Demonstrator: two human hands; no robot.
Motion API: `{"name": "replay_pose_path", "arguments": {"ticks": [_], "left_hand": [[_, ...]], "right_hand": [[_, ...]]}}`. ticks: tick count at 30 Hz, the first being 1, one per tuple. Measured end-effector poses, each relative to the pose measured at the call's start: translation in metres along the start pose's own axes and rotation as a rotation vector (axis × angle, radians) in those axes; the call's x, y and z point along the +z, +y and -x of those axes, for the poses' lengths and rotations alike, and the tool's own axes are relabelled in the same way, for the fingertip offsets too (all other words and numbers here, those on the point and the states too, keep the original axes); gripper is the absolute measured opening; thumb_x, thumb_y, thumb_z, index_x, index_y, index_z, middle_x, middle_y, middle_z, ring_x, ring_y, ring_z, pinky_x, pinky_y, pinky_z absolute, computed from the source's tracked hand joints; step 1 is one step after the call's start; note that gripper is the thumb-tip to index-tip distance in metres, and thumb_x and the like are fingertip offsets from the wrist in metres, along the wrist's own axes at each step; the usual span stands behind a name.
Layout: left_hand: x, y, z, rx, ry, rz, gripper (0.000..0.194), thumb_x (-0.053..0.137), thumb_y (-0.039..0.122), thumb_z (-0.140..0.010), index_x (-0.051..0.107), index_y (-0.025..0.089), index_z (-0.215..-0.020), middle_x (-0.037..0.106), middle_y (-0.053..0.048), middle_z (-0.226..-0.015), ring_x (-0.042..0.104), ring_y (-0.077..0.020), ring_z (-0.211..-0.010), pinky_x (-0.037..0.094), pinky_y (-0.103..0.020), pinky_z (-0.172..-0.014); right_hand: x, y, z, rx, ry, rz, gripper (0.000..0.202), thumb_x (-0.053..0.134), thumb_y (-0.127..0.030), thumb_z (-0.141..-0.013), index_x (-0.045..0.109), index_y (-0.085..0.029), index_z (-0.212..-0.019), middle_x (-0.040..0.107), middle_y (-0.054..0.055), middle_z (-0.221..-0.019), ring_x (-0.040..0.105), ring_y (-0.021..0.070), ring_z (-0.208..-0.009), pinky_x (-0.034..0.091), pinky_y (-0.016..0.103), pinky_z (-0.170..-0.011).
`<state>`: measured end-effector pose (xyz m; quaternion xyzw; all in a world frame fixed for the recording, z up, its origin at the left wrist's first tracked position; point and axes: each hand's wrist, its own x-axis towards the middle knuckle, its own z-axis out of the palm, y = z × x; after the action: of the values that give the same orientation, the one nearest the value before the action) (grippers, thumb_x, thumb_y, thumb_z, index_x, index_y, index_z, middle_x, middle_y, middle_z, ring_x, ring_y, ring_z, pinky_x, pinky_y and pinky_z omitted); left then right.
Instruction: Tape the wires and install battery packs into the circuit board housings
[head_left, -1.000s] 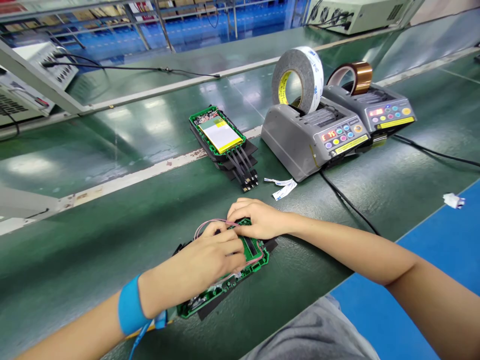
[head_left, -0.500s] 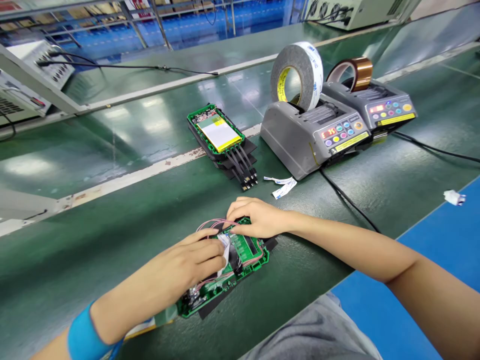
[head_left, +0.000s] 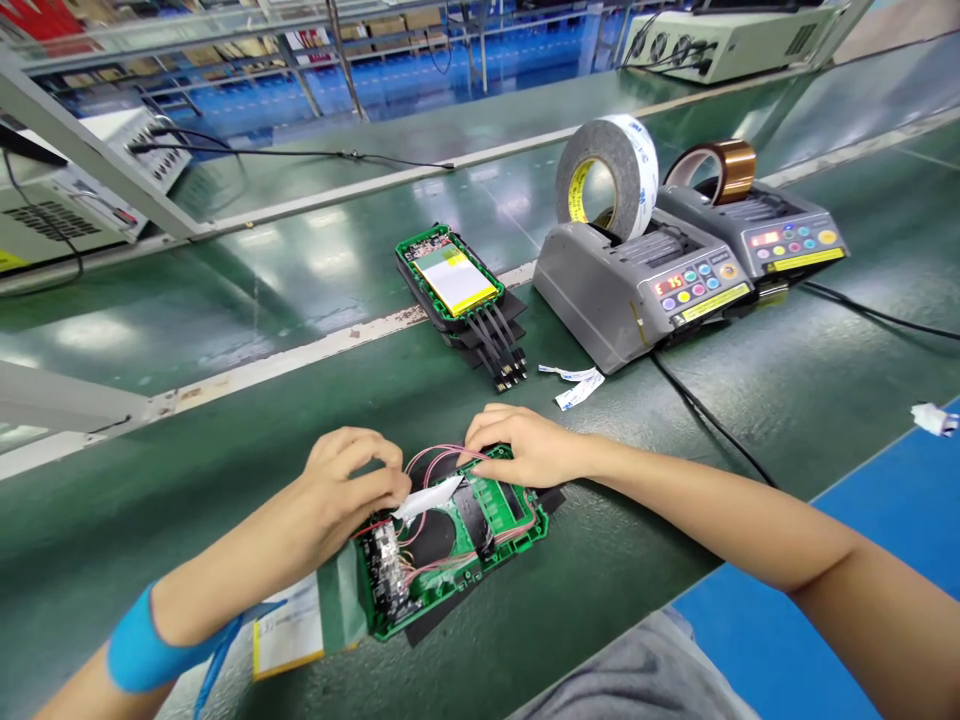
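A green open housing (head_left: 487, 562) with a circuit board and pink wires lies on the green table in front of me. My left hand (head_left: 349, 485), with a blue wristband, pinches one end of a white strip (head_left: 429, 498) that stretches over the housing's left part. My right hand (head_left: 517, 447) is at the housing's far edge, thumb and fingers closed around the rim near the looped pink wires; the fingertips are partly hidden. A silver and yellow battery pack (head_left: 289, 628) lies at the housing's left, below my left forearm.
Beyond the housing is a stack of similar green units (head_left: 450, 270) with dark cables. Two grey tape dispensers (head_left: 600, 290) with tape rolls stand at the right, white liner scraps (head_left: 577, 388) before them. White equipment (head_left: 71, 215) sits at the back left.
My left hand has moved left and up, drawing the white strip out to the left and uncovering the housing's inside. My right hand stays at the far edge. The view has shifted slightly.
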<state>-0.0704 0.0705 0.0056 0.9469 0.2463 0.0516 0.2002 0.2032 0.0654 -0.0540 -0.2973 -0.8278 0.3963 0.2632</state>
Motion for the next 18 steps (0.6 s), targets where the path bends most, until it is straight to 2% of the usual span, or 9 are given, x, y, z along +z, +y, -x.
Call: {"name": "replay_pose_path", "arguments": {"ticks": [3,5,7,9,11,13,15,18], "left_hand": [[-0.012,-0.009,0.009,-0.022,0.090,-0.029,0.018,0.041,0.010,-0.093,0.055,0.022,-0.091,0.050,-0.003,-0.099,0.042,-0.0169,-0.103,0.034,-0.031,-0.088],[-0.025,-0.011,0.018,-0.067,0.098,-0.011,0.014,0.044,0.014,-0.093,0.054,0.022,-0.094,0.051,-0.003,-0.102,0.044,-0.0152,-0.102,0.037,-0.026,-0.085],[-0.041,-0.007,0.022,-0.138,0.077,0.064,0.009,0.046,0.017,-0.093,0.053,0.021,-0.096,0.052,-0.002,-0.104,0.048,-0.0121,-0.099,0.041,-0.021,-0.082],[-0.054,0.004,0.014,-0.192,0.111,0.178,0.006,0.047,0.020,-0.093,0.051,0.021,-0.096,0.054,0.000,-0.100,0.052,-0.0085,-0.091,0.044,-0.017,-0.078],[-0.061,0.018,-0.009,-0.192,0.210,0.278,0.003,0.049,0.022,-0.092,0.052,0.022,-0.093,0.057,0.003,-0.091,0.055,-0.0061,-0.081,0.045,-0.014,-0.071],[-0.058,0.032,-0.044,-0.208,0.283,0.319,0.005,0.054,0.026,-0.089,0.055,0.021,-0.089,0.060,0.005,-0.086,0.057,-0.0056,-0.077,0.045,-0.014,-0.070],[-0.046,0.042,-0.084,-0.221,0.322,0.357,0.009,0.058,0.028,-0.086,0.060,0.020,-0.086,0.064,0.004,-0.086,0.059,-0.0072,-0.079,0.046,-0.017,-0.074],[-0.021,0.045,-0.129,-0.242,0.252,0.386,0.019,0.049,0.024,-0.089,0.064,0.018,-0.100,0.068,0.001,-0.100,0.062,-0.0107,-0.091,0.048,-0.022,-0.083]], "right_hand": [[0.001,0.001,0.000,0.001,0.005,0.001,0.013,0.065,-0.018,-0.084,0.070,-0.015,-0.095,0.065,0.003,-0.094,0.055,0.0149,-0.086,0.042,0.031,-0.083],[0.001,0.002,0.000,-0.004,0.003,-0.001,0.013,0.064,-0.019,-0.084,0.070,-0.015,-0.095,0.065,0.003,-0.094,0.055,0.0152,-0.087,0.042,0.031,-0.083],[0.000,0.001,-0.001,-0.012,-0.001,0.001,0.013,0.064,-0.018,-0.083,0.070,-0.015,-0.095,0.065,0.003,-0.093,0.056,0.0152,-0.086,0.042,0.031,-0.084],[0.000,0.000,-0.001,-0.011,0.002,0.013,0.014,0.064,-0.018,-0.083,0.070,-0.014,-0.095,0.065,0.003,-0.091,0.056,0.0154,-0.085,0.043,0.031,-0.083],[-0.001,-0.002,-0.002,-0.004,0.006,0.034,0.014,0.064,-0.017,-0.082,0.070,-0.013,-0.094,0.066,0.004,-0.091,0.057,0.0157,-0.085,0.043,0.030,-0.083],[-0.002,-0.005,-0.002,0.005,0.007,0.058,0.014,0.064,-0.017,-0.081,0.070,-0.012,-0.093,0.066,0.005,-0.091,0.057,0.0162,-0.085,0.044,0.030,-0.084],[-0.002,-0.007,-0.002,0.013,0.008,0.082,0.015,0.064,-0.016,-0.081,0.070,-0.011,-0.093,0.067,0.005,-0.093,0.059,0.0170,-0.089,0.043,0.030,-0.087],[-0.001,-0.006,-0.001,0.018,0.007,0.102,0.016,0.065,-0.016,-0.080,0.070,-0.011,-0.094,0.068,0.005,-0.095,0.060,0.0175,-0.093,0.043,0.029,-0.089]]}}
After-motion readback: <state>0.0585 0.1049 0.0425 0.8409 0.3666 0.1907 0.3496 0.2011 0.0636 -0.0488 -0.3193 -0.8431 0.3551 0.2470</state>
